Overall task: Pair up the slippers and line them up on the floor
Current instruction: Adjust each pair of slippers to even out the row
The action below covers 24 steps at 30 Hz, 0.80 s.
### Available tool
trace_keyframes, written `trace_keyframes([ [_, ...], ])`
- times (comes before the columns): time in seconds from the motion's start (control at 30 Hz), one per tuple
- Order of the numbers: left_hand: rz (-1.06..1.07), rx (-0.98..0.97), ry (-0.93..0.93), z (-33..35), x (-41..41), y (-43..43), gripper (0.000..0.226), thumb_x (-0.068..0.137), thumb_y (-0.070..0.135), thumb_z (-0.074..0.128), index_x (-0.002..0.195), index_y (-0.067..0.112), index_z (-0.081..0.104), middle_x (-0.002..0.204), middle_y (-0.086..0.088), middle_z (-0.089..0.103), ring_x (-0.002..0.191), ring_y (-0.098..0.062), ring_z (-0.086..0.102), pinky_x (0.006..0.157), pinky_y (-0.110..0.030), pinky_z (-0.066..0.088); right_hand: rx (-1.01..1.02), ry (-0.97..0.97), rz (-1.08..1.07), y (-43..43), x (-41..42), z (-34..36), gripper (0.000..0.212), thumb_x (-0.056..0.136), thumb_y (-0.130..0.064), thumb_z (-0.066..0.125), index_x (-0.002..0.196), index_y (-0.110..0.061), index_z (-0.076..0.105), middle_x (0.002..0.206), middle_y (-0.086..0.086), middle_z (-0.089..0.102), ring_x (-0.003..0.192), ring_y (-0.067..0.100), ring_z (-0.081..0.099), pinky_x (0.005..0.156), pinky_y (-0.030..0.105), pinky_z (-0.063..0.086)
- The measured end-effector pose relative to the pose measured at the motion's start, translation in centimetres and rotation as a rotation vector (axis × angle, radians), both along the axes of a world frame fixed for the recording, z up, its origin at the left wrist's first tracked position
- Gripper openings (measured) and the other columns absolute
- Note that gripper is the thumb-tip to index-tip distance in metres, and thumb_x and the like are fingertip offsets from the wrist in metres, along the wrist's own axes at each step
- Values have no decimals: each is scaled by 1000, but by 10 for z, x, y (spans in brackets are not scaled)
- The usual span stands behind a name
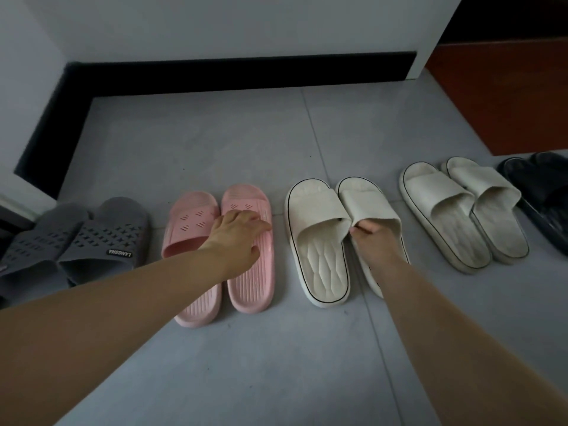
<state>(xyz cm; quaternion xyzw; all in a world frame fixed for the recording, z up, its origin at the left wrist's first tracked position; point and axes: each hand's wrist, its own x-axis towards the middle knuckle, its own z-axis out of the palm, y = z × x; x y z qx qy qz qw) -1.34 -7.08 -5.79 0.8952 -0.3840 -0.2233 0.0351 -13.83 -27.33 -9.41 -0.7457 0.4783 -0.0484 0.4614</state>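
**Both hands on slippers in a row along the floor**

Five pairs stand side by side on the grey tiled floor (246,142), toes toward the black skirting (233,72); from the left, a grey pair (76,241), a pink pair (221,250), a cream pair with dark edging (335,238), a worn white pair (464,210), and a dark pair (544,195) cut off at the right edge.

The left hand (236,238) lies palm down over the strap of the right-hand pink slipper (252,256), its grip loose, fingers spread across the strap and touching it; the slipper sits directly beneath the palm, flat on the floor, just beside its mate.

The right hand (375,244) reaches into the right-hand cream slipper (372,207); its grip pinches the near edge of the strap, with fingers tucked under the strap; this slipper touches its partner at the toe.
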Motion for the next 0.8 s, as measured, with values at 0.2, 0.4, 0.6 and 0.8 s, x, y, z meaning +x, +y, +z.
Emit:
trace_keyframes([
  [0.2, -53, 58, -44, 6, -9, -12, 54, 89, 24, 48, 141, 32, 33, 154, 5, 23, 144, -23, 13, 118, -41, 6, 10, -10, -35, -23, -15, 10, 20, 87, -1, 56, 99, -7, 70, 97, 7, 61, 96, 19, 57, 64, 13, 44],
  [0.4, -83, -80, -89, 36, 2, -66, 59, 85, 22, 53, 139, 35, 35, 148, 8, 36, 141, -20, 21, 115, -35, 16, -335, 492, 196, -156, -42, 91, 25, 87, -16, 58, 108, -8, 70, 121, 12, 63, 114, 34, 55, 98, 38, 44],
  [0.6, 79, -377, 256, 42, -36, -156, 50, 87, 13, 55, 135, 21, 43, 126, 4, 56, 110, -23, 53, 98, -30, 42, -474, 661, 790, -200, -96, 125, 30, 91, -10, 49, 89, -26, 74, 99, -9, 64, 98, 16, 60, 87, 26, 45],
  [0.8, 281, -511, 404, 14, -110, -236, 33, 84, 0, 51, 113, 13, 58, 104, 2, 60, 95, -18, 56, 88, -25, 44, -457, 439, 886, -253, -110, 81, 29, 86, -4, 52, 70, -25, 63, 92, 1, 60, 86, 21, 58, 72, 28, 45],
])
